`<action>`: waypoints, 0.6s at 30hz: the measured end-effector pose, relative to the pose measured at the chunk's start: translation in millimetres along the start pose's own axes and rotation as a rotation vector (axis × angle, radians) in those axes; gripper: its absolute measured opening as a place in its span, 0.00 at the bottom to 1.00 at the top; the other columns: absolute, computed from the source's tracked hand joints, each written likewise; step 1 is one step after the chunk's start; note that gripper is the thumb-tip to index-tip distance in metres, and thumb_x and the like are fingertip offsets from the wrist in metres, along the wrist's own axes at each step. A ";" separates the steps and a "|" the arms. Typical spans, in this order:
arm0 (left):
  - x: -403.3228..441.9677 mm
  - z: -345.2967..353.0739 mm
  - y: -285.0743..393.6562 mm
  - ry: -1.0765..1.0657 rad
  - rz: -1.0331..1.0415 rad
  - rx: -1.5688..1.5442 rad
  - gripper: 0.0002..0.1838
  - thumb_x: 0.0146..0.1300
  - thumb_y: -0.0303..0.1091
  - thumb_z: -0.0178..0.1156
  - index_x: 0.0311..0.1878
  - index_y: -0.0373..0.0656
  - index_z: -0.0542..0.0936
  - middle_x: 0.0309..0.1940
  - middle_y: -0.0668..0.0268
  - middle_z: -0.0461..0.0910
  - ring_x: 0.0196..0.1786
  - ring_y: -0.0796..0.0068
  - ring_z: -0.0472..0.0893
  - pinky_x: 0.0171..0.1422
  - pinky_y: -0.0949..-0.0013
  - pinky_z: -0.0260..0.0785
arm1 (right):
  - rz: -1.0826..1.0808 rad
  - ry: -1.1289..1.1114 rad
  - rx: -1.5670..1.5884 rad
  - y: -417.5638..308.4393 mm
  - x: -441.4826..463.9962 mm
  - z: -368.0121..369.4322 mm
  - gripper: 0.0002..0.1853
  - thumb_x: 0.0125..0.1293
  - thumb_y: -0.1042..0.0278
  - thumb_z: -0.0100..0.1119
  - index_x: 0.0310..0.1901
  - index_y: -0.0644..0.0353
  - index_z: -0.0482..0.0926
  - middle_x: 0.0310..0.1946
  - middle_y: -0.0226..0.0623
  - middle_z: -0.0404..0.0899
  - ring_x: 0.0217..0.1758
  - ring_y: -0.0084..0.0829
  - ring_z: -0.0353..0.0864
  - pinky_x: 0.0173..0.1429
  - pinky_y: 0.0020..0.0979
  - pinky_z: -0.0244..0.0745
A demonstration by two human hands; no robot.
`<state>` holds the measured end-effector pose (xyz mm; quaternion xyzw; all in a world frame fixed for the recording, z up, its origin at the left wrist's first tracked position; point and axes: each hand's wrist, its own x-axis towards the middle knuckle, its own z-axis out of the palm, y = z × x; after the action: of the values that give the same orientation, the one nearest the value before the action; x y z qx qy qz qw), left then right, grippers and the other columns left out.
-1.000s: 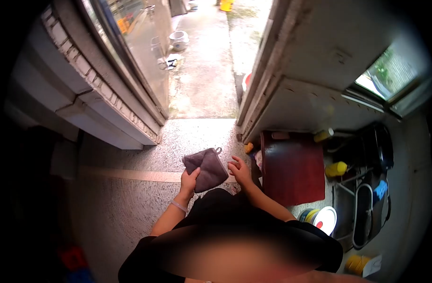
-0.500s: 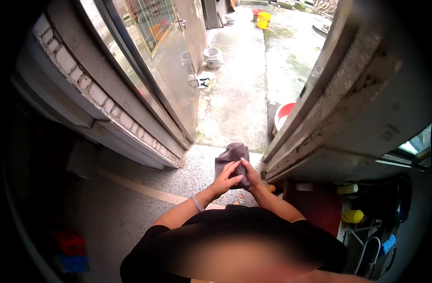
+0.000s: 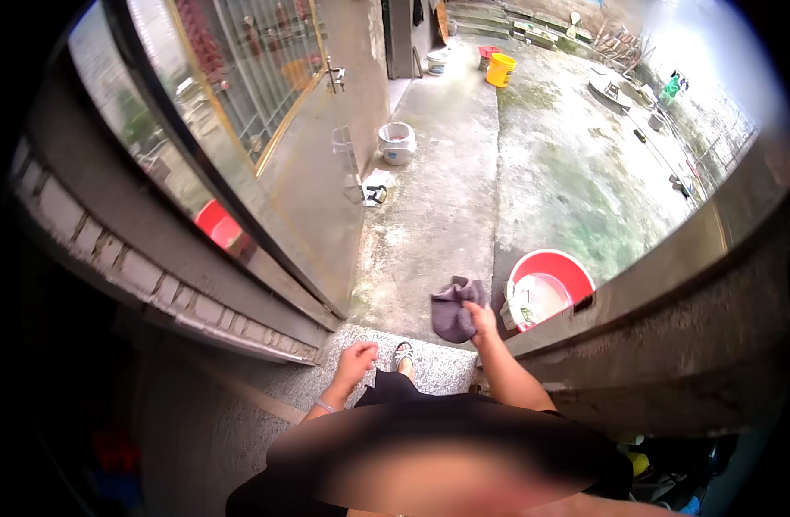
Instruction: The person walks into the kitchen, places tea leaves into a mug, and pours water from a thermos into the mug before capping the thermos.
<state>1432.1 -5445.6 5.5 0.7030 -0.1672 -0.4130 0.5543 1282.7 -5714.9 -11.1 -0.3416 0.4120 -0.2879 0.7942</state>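
At the edge of the speckled floor (image 3: 438,370), a dark cloth (image 3: 453,312) hangs from the right hand (image 3: 483,320).
From where I stand, the right hand grips the cloth by one side, out over the concrete path (image 3: 451,189); the left hand (image 3: 354,364), beside the sandalled foot (image 3: 402,353), is curled with nothing showing in it, though how far its fingers close I can't tell. I'd worry that a slack grip could drop the cloth onto the stained concrete, or a swing rightward catch it on the red basin (image 3: 577,269) or door frame (image 3: 653,302). The floor's edge could also trip a hasty step. Open room runs straight ahead, between the door panel (image 3: 317,207) and the basin.
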 end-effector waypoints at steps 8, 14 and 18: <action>191.9 -28.8 117.5 0.076 -0.029 -0.100 0.11 0.62 0.36 0.53 0.44 0.40 0.75 0.38 0.67 0.78 0.37 0.81 0.77 0.37 0.78 0.68 | 0.084 0.679 -0.670 -20.7 109.6 -113.4 0.24 0.47 0.78 0.50 0.51 0.65 0.72 0.37 0.40 0.77 0.34 0.30 0.77 0.36 0.30 0.71; 336.9 25.9 194.0 -0.202 0.112 0.104 0.11 0.60 0.35 0.56 0.42 0.39 0.76 0.33 0.69 0.78 0.35 0.83 0.76 0.37 0.78 0.68 | 0.082 0.735 -0.591 -19.8 132.3 -135.6 0.26 0.48 0.79 0.50 0.54 0.68 0.67 0.35 0.42 0.77 0.32 0.32 0.76 0.36 0.30 0.71; 435.5 59.0 191.1 -0.252 0.187 0.191 0.13 0.60 0.36 0.56 0.43 0.38 0.76 0.34 0.67 0.78 0.37 0.78 0.77 0.42 0.75 0.69 | 0.172 0.715 -0.756 -25.6 171.6 -168.1 0.18 0.53 0.71 0.54 0.47 0.62 0.72 0.33 0.40 0.76 0.35 0.35 0.76 0.39 0.33 0.71</action>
<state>1692.1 -5848.2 6.1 0.6764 -0.3384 -0.4269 0.4957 1220.1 -5908.4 -141.6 -0.4495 0.7589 -0.1515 0.4462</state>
